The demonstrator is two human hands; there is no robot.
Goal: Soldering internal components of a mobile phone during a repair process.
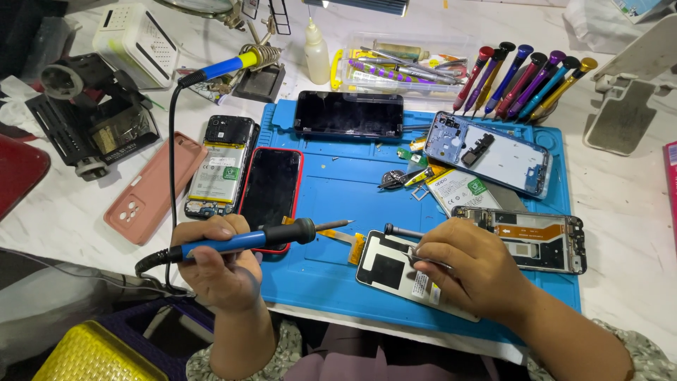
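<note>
My left hand (215, 268) grips a blue-handled soldering iron (261, 236), held level with its tip pointing right over the blue work mat (338, 190). My right hand (465, 271) rests on a white phone display panel (395, 271) lying face down at the mat's front edge. Its fingers pinch thin metal tweezers (427, 259) against the panel. An orange flex cable (345, 242) runs from the panel toward the iron's tip. A grey screwdriver (402, 231) lies just behind my right hand.
On the mat lie a red-cased phone (271, 185), a black phone (348, 113), a blue phone frame (493, 152), an opened phone board (543, 240) and a battery (458, 189). Left of it sit an open phone (220, 166) and pink case (154, 187). Coloured screwdrivers (525, 77) stand behind.
</note>
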